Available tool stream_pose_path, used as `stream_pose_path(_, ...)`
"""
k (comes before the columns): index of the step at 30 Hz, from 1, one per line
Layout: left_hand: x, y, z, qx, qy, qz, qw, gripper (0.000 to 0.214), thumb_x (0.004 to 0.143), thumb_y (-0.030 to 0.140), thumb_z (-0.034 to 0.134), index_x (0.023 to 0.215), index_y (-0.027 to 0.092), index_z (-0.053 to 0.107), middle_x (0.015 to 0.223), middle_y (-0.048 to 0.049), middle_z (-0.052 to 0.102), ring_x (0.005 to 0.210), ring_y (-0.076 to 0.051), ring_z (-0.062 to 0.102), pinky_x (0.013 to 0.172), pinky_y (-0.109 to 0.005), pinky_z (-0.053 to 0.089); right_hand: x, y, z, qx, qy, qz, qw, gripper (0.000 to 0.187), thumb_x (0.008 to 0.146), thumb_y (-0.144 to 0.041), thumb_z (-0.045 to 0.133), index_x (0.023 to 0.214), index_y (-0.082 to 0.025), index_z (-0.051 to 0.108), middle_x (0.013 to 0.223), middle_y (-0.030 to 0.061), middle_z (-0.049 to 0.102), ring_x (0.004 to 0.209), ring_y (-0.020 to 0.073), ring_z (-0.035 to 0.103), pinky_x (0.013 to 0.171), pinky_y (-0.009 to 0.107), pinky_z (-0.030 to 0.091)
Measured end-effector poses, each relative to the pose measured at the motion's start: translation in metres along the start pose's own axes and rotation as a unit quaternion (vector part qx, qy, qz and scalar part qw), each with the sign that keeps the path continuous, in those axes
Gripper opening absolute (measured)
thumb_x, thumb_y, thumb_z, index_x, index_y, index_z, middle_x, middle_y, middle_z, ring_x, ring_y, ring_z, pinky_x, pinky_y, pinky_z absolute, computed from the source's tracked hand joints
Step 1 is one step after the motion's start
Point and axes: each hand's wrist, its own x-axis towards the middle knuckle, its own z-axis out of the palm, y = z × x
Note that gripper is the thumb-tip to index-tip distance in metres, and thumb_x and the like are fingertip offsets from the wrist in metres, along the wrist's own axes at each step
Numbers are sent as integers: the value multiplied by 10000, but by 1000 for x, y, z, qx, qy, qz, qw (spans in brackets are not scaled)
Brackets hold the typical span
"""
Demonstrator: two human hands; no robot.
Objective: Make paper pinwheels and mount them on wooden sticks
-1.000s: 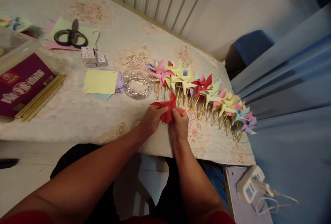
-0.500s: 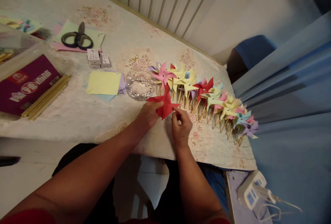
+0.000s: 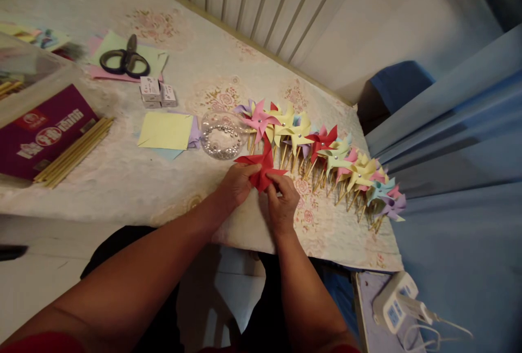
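A red paper pinwheel point(image 3: 261, 168) is held just above the table's near edge. My left hand point(image 3: 236, 186) pinches its left side with fingers closed. My right hand point(image 3: 282, 200) grips its lower right point, fingers curled on the paper. Just behind it lies a row of several finished pinwheels point(image 3: 326, 152) in pink, yellow, red, green and purple, on wooden sticks. A clear round dish of silver pins point(image 3: 221, 135) sits to the left of the red pinwheel.
Yellow and purple paper squares point(image 3: 167, 131) lie left of the dish. Small white boxes point(image 3: 157, 92), black scissors point(image 3: 124, 59) on coloured sheets, wooden sticks point(image 3: 75, 152) and a purple box point(image 3: 38, 135) sit further left. A power strip point(image 3: 393, 304) lies at lower right beside blue fabric.
My right hand had come off the red pinwheel half a second ago and now grips its lower right point again. The pinwheel has turned slightly between my hands.
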Motion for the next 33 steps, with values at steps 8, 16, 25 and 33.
stream_pose_path(8,0,-2,0,21,-15,-1,1000,187,699,184,698,555,179,579,533,11,539,534,-118,526,554,-252,434,-1,2,0,21,-40,38,998,304,857,-172,537,1013,-286,771,786,1,725,722,175,638,757,329,506)
stream_pose_path(16,-2,-2,2,18,16,-17,1000,134,669,148,682,558,149,607,567,5,583,532,-97,503,550,-239,412,-2,2,1,42,-50,74,995,241,867,-234,574,978,-290,780,808,6,743,740,182,661,777,343,523)
stream_pose_path(25,-3,-4,3,10,5,-13,1000,167,665,167,705,531,155,606,548,3,584,507,-99,502,519,-241,402,-3,-4,6,101,-8,137,985,129,864,-336,660,858,-248,754,731,-6,697,642,154,613,640,285,478)
stream_pose_path(33,-3,-9,3,39,-27,-4,999,90,664,165,681,600,157,618,589,-1,595,500,-112,519,473,-248,397,-1,-18,12,189,31,225,955,168,869,-368,630,776,-230,613,529,-85,542,455,111,505,495,241,406)
